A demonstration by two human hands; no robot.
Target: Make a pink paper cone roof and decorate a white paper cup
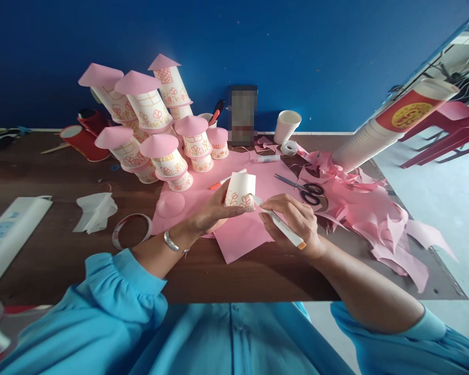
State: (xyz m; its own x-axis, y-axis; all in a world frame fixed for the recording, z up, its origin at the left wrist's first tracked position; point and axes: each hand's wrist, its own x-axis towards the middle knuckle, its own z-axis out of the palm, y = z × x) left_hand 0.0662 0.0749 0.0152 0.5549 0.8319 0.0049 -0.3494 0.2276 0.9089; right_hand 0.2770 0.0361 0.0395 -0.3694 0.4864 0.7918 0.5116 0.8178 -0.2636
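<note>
My left hand (214, 211) is closed around a white paper cup (243, 183) that bears orange flower drawings along its lower part. In my right hand (295, 219) is a white marker (284, 229) with an orange end, its tip at the side of the cup. Pink paper sheets (238, 245) lie beneath both hands. Just behind the cup rests an orange-and-white marker (219, 183). Scissors (303, 188) with dark handles lie beyond my right hand. To the left of my left hand is a small pink paper cone (170, 204).
Several decorated cup towers with pink cone roofs (166, 146) stand back left. Pink scraps (367, 208) and a tall stack of cups (369, 135) occupy the right. A white cup (287, 126), tape roll (289, 148) and phone-like device (243, 114) stand near the blue wall. A ring (132, 230) lies left.
</note>
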